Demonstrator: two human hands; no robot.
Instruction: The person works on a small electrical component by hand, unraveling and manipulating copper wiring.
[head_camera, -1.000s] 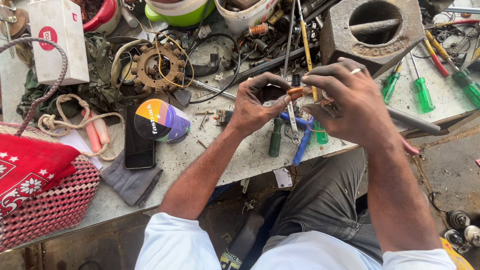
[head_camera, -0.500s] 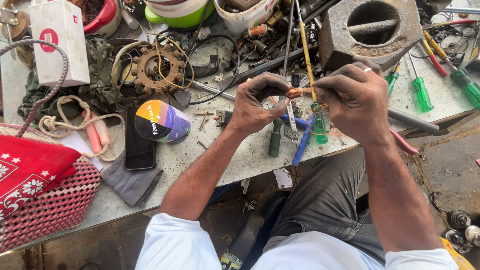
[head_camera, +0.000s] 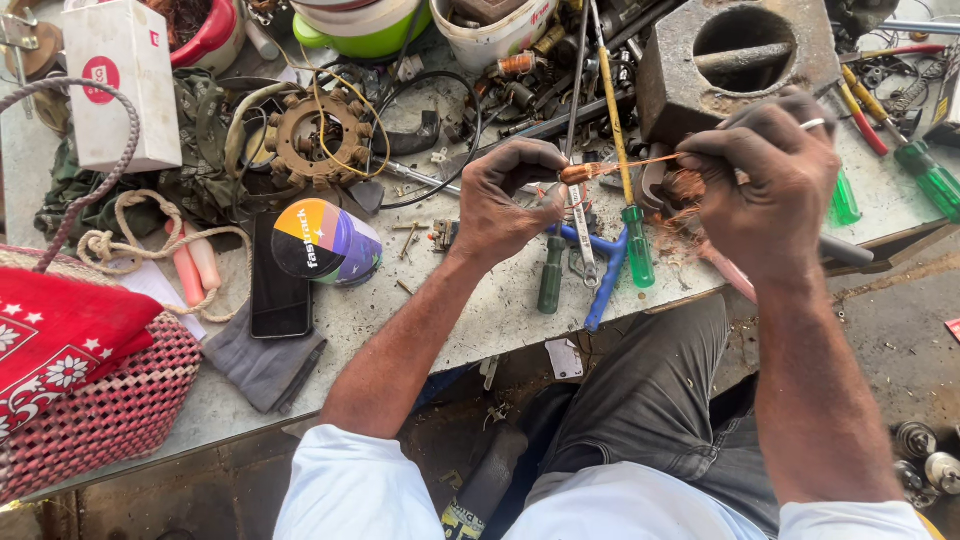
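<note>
Both hands raised over the cluttered bench (head_camera: 470, 320), a copper wire (head_camera: 625, 164) stretched between them. Left hand (head_camera: 510, 200) clenched, fingertips pinching the wire's left end, where a small copper-coloured bundle shows at the thumb. Right hand (head_camera: 770, 180) closed around the other end, knuckles toward the camera; a loose tuft of frayed copper strands (head_camera: 685, 195) hangs just below and left of it. What the right fingers grip inside the fist cannot be told. The wire runs nearly level, slightly higher at the right hand, held clear above the bench. Directly beneath it lie a green screwdriver (head_camera: 637, 240), a dark-green one (head_camera: 551, 275), and a blue-handled tool (head_camera: 600, 285), all near the bench's front edge. Behind the right hand sits a heavy grey metal block (head_camera: 670, 80) with a round hole. Further left: a toothed rusty stator ring (head_camera: 318, 135), a round multicoloured tin (head_camera: 325, 242) beside a black phone (head_camera: 278, 285), a white box (head_camera: 120, 85), and a pink woven basket (head_camera: 110, 400) with a red cloth (head_camera: 60, 340) at the far left edge.
</note>
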